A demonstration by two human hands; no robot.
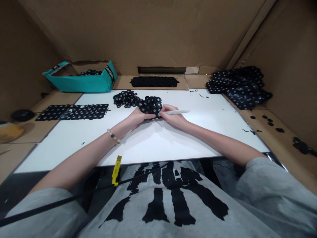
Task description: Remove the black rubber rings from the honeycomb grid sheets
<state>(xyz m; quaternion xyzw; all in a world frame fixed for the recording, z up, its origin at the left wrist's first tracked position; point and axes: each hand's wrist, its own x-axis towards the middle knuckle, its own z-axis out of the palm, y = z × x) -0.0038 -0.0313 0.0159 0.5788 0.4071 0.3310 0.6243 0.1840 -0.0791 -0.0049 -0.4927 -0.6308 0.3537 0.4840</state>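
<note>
At the middle of the white table, my left hand [142, 117] holds a bunched black sheet with round holes [151, 105], its thumb lying along the near edge. My right hand [170, 115] is closed round a slim white pen-like tool [178, 112], whose rear end points right. The tool's tip meets the sheet's right side, hidden by my fingers. Just left of the held sheet, a heap of black rings [125, 99] lies on the table and seems to touch it.
A teal box [84, 83] with black pieces stands back left. A flat perforated black sheet [74, 112] lies left, a dark stack [155, 81] at the back, and a black perforated pile [240, 86] back right. Black discs [270, 124] and scraps lie right. Cardboard walls [158, 33] surround the table.
</note>
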